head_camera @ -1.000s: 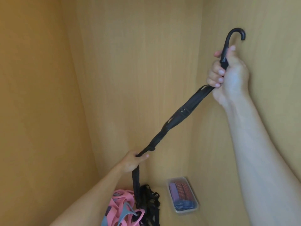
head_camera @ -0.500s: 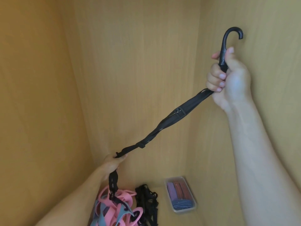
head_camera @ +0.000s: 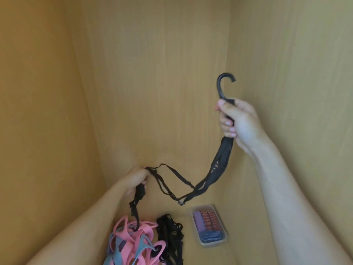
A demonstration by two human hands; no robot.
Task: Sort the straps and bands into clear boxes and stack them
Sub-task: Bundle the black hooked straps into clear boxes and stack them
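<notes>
Looks like the inside of a wardrobe or big cupboard at someone's home tbh, just plain wood-grain panels (head_camera: 152,73) meeting in corners on three sides, with a clear box (head_camera: 214,244) and a heap of stretchy bands (head_camera: 131,236) on its floor.

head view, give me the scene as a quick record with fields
right hand: grips black hooked strap just below its hook, hook up
left hand: grips strap's lower part
strap: slack, sagging between hands
clear box: holds folded bands
loose piles: pink and grey bands; black straps
</notes>
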